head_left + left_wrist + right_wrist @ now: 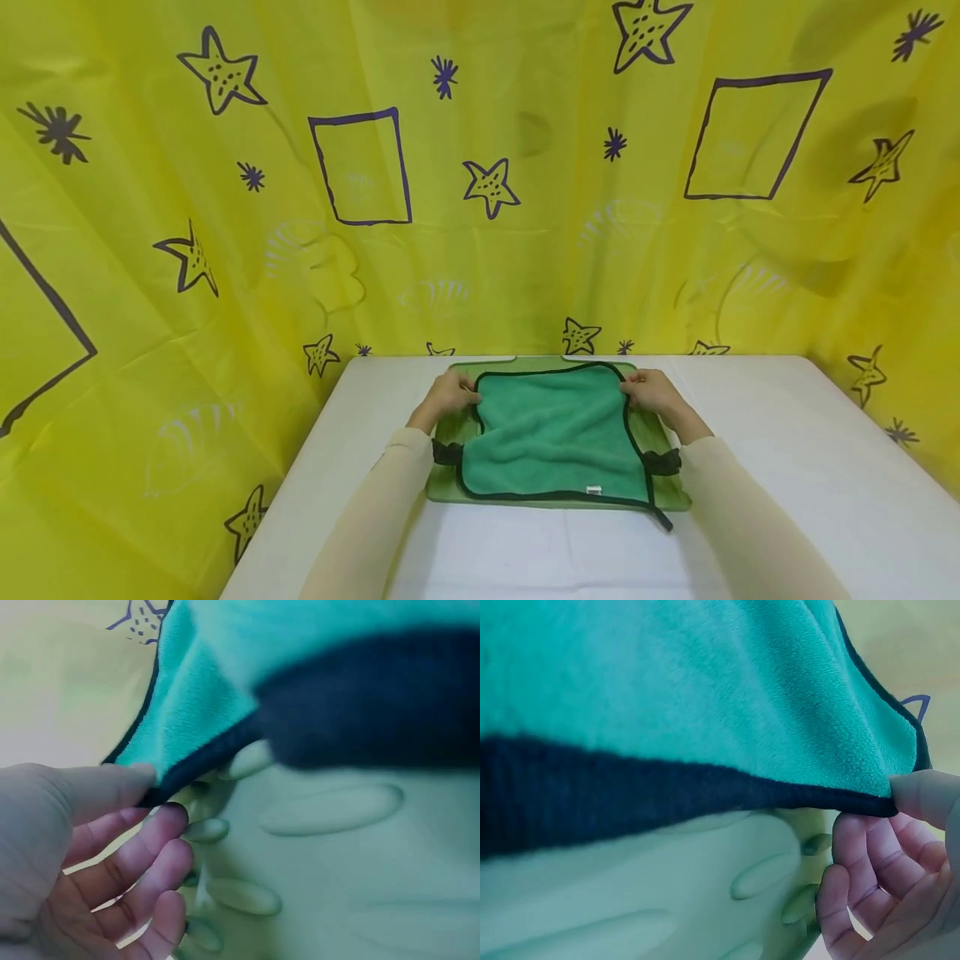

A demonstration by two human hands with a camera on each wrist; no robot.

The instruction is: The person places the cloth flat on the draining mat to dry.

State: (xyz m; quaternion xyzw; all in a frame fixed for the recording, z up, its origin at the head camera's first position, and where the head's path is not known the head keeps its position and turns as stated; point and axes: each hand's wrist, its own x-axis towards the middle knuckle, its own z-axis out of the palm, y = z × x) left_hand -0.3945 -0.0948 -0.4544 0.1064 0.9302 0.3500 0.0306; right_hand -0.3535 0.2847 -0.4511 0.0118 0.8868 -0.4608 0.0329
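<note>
A teal fleecy cloth [558, 433] with black edging lies over a green tray [444, 483]. My left hand [452, 393] pinches the cloth's left edge near its far corner; in the left wrist view the thumb presses the black trim and the other fingers are loosely bent below. On the opposite side my right hand [651, 392] pinches the right edge between thumb and fingers, close to the far right corner. Raised oval bumps on the tray show beneath the lifted edges in both wrist views. Soft folds run across the cloth, and a small white label [593, 490] sits at its near edge.
The tray stands on a white-covered table [780, 467]. Behind and beside the table hangs a yellow curtain [525, 275] printed with stars and frames. Black bands [662, 462] stick out at the cloth's sides, and a black loop [662, 518] hangs past the tray's near right corner.
</note>
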